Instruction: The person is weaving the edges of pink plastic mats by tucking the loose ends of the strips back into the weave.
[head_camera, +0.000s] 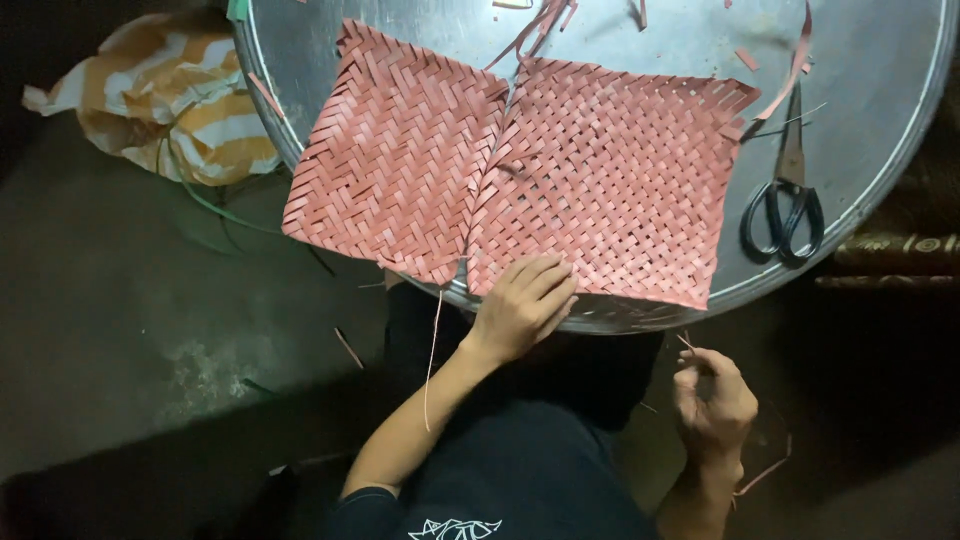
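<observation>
Two pink woven mats lie side by side on a round metal tray (880, 150): the left mat (395, 150) hangs over the tray's rim, the right mat (610, 175) lies flat. My left hand (525, 305) rests palm down on the near edge of the right mat, close to the seam between them. A thin pink strand (433, 350) dangles from that seam. My right hand (712, 400) is below the tray, away from the mats, pinching a thin pink strip (762, 472) that trails down beside my wrist.
Black-handled scissors (785, 205) lie on the tray to the right of the mats. Loose pink strip scraps (795, 65) lie at the tray's far side. An orange-and-white striped bag (170, 95) sits on the dark floor at the left.
</observation>
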